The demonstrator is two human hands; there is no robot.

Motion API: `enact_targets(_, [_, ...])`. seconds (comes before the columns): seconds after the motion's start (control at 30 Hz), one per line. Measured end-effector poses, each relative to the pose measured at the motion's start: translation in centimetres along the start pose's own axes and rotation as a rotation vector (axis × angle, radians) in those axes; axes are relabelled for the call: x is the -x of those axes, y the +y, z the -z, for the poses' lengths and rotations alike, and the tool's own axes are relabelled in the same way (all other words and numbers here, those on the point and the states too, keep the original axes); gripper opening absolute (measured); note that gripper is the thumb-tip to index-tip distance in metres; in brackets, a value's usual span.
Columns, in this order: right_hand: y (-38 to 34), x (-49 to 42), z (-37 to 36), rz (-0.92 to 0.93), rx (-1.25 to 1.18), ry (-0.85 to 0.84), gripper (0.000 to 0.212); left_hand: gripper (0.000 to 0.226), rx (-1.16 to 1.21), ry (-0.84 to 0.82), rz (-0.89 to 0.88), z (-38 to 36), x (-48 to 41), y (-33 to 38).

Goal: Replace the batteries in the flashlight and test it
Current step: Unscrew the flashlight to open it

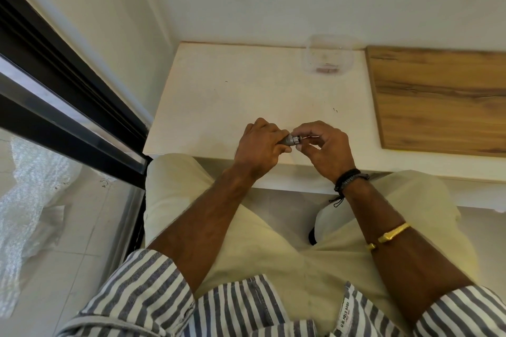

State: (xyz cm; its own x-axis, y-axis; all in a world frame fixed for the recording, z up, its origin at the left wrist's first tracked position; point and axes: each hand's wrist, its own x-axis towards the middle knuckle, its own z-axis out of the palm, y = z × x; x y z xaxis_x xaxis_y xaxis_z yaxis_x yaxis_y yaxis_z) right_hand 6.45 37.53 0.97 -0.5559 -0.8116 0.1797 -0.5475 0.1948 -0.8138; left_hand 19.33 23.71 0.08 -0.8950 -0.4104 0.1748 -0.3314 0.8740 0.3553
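A small grey metal flashlight is held above the front edge of the white table. My left hand grips its body, and most of the body is hidden inside the fist. Only the end with a silvery ring sticks out to the right. My right hand meets that end, thumb and forefinger curled around the tip. No loose batteries show anywhere in view.
A clear plastic container stands at the back of the table by the wall. A wooden board covers the table's right part. A black window frame runs along the left, with bubble wrap beyond the glass.
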Motion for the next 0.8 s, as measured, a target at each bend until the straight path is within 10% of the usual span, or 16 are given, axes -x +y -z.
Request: enact_targets(0.8, [-0.15,0.74,0.1,-0.153,0.011,0.049,0.028,0.031,0.027,-0.019,-0.021,0.05,0.08,0.51])
